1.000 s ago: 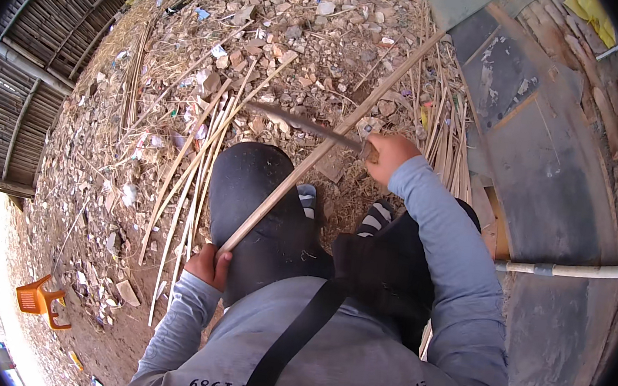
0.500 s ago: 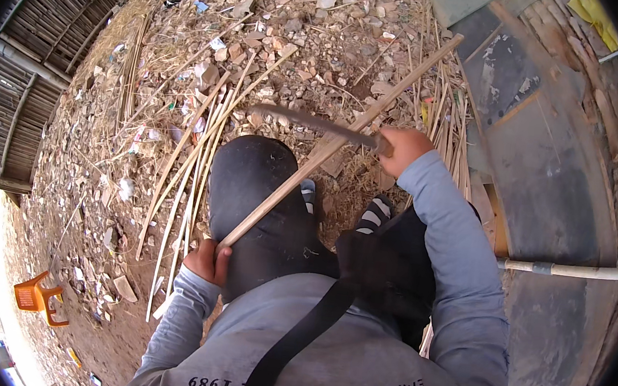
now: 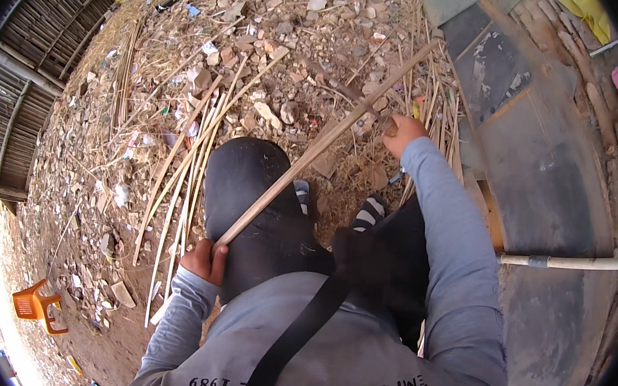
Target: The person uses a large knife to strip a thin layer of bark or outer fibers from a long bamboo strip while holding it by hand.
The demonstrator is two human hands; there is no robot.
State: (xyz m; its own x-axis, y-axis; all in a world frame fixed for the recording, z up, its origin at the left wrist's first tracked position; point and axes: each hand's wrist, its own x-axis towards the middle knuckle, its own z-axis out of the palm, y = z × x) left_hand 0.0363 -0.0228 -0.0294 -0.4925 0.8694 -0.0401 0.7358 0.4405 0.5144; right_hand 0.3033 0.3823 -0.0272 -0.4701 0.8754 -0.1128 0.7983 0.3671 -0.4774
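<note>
Nearest the body, the left hand [image 3: 203, 259] has its grip clamped on the near end of the strip [image 3: 304, 161], thumb on the side toward the person. From there the strip runs forward and to the right in one long diagonal, resting over the left thigh [image 3: 246, 187] and passing above the feet [image 3: 371, 212]. Its near end lies in the left grip, at the left hip, while its far part reaches well out past the right hand [image 3: 406, 135].

That right hand sits just to the right of the strip, beyond its middle, and is much the nearer of the two to the far end. Its grip is closed around the handle of a knife [image 3: 345, 90], whose dark blade points forward and leftward, so the two long axes cross steeply. The blade is blurred; whether its edge touches the wood, I cannot tell.

Farther out, loose slats [image 3: 195, 154] lie on the rubble left of the thigh, roughly lengthwise away from the person, and a second bundle [image 3: 445, 128] lies right of the right hand. Beyond these stand an orange chair [image 3: 34, 306] far to the left, dark panels [image 3: 548, 186] to the right, and a cane wall [image 3: 28, 54] at the upper left.
</note>
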